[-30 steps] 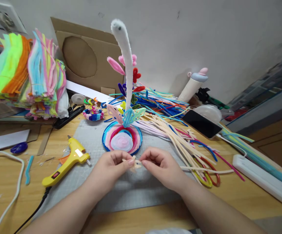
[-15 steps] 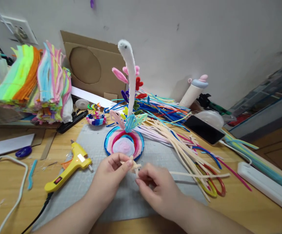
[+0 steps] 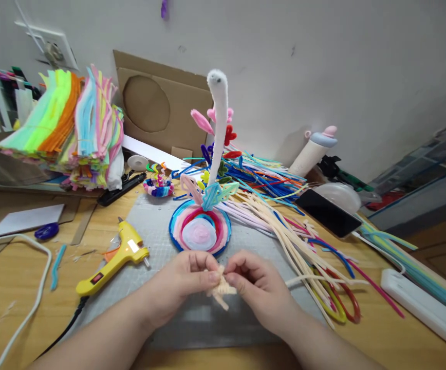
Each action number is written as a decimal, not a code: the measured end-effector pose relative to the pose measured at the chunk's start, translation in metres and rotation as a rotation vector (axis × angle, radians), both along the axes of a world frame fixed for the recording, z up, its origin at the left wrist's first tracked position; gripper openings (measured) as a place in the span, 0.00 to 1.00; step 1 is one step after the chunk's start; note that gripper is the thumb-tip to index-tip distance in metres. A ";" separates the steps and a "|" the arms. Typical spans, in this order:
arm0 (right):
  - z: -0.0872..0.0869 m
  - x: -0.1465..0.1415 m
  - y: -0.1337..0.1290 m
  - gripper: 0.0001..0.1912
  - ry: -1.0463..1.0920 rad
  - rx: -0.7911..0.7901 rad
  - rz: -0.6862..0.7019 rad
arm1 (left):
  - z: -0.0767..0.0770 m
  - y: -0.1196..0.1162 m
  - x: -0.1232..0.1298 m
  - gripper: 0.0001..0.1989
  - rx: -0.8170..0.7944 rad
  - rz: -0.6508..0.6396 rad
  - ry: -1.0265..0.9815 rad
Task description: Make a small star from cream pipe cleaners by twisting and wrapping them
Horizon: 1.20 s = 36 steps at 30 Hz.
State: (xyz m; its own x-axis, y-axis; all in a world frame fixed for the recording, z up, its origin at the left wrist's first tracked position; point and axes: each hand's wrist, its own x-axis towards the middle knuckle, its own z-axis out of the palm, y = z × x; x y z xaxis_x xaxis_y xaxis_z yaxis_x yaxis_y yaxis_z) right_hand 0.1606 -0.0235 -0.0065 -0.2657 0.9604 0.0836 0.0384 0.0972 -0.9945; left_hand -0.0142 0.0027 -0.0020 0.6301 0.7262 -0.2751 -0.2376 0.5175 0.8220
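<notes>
Between my hands is a small cream pipe-cleaner piece, bent and twisted, with short ends sticking out to the right and below. My left hand pinches its left side between thumb and fingers. My right hand has thumb and fingertips closed at its upper right part; the exact contact is partly hidden. Just beyond the hands lies a round coiled pipe-cleaner base in blue, pink and white. Behind it rises a white fuzzy stalk with pink and pale green bows and coloured petals around it.
A yellow glue gun lies on the grey mat at left. Loose cream pipe cleaners spread to the right, near a phone and a white power strip. Bundled pipe cleaners and cardboard stand behind.
The cream piece has been turned between my hands, its short ends now pointing down and right. My right fingers have moved up to its upper side. The whole view has shifted slightly.
</notes>
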 end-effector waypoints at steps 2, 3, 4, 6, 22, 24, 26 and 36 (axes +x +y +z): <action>-0.003 -0.001 -0.001 0.03 -0.020 0.105 -0.006 | -0.002 -0.001 0.003 0.09 -0.045 0.041 -0.070; -0.004 -0.002 -0.002 0.05 -0.053 0.165 -0.016 | -0.002 -0.001 0.004 0.09 -0.055 0.064 -0.098; -0.005 -0.002 -0.003 0.06 -0.085 0.216 -0.031 | -0.002 -0.002 0.006 0.09 -0.060 0.083 -0.118; -0.006 -0.004 -0.003 0.06 -0.113 0.265 -0.079 | -0.001 -0.005 0.009 0.09 -0.048 0.129 -0.141; -0.011 -0.009 0.005 0.10 0.075 -0.155 -0.257 | 0.000 -0.002 0.010 0.06 0.404 0.285 0.359; -0.012 -0.010 0.005 0.11 0.059 -0.153 -0.257 | 0.000 -0.001 0.011 0.07 0.371 0.260 0.341; -0.012 -0.011 0.005 0.11 0.033 -0.143 -0.255 | -0.001 0.000 0.011 0.08 0.347 0.259 0.292; -0.008 -0.010 0.001 0.10 -0.128 -0.030 -0.258 | -0.006 0.001 0.010 0.10 0.426 0.253 0.326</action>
